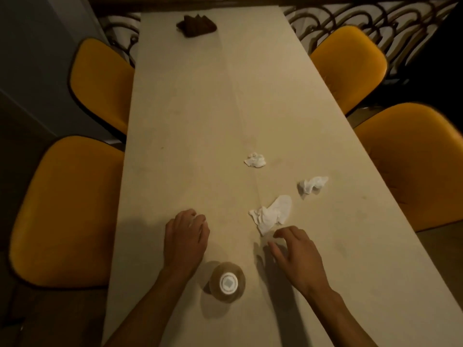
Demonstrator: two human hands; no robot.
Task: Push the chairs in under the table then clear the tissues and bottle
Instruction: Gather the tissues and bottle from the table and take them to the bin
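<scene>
Three crumpled white tissues lie on the long pale table (200, 116): a small one (255, 160) in the middle, one (312, 184) to the right, and a larger one (271, 214) nearest me. My right hand (294, 254) hovers just below the larger tissue with fingers apart, holding nothing. My left hand (186, 236) is curled on a bit of white tissue (196, 219) that peeks out at its fingertips. A bottle (227, 282) with a white cap stands upright between my forearms, seen from above.
Several yellow chairs stand along the table: two on the left (100, 83) (65, 211) and two on the right (350, 66) (416, 161), backs close to the edges. A dark brown folded cloth (196, 25) lies at the far end. An ornate metal railing (363, 13) runs behind.
</scene>
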